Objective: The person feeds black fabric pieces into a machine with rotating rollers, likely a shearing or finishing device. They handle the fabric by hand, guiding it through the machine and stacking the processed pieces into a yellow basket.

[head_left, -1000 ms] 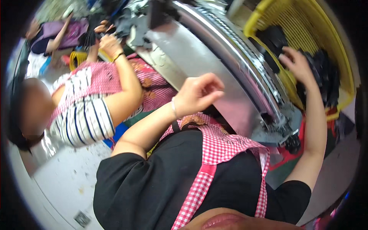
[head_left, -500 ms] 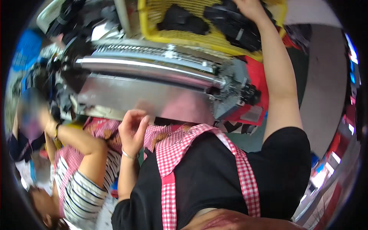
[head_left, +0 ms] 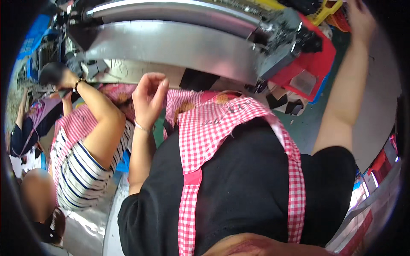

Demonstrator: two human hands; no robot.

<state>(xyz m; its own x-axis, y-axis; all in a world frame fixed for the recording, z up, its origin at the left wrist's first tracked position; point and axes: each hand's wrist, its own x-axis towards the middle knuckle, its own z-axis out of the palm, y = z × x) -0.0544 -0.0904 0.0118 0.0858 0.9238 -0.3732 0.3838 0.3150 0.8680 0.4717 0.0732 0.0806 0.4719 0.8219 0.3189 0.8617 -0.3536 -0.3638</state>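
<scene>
My left hand hovers in front of the machine's metal plate, fingers loosely curled and thumb apart, holding nothing. Far out at the upper right is my right hand, beside a yellow plastic basket and an orange one. Its fingertips are blurred and partly cut off by the picture's rim, so I cannot make out any grip. Before me stands a machine with a shiny steel roller, a smooth metal plate and a red end housing.
At my left sits a co-worker in a striped garment and checked apron, with a hand at a dark piece. Another person is beyond. Black scraps lie below the plate. A blue crate stands far left.
My right hand has moved right, away from over the yellow basket's black pieces. The view has shifted, so the machine sits higher in the picture. My left hand keeps its curled pose.
</scene>
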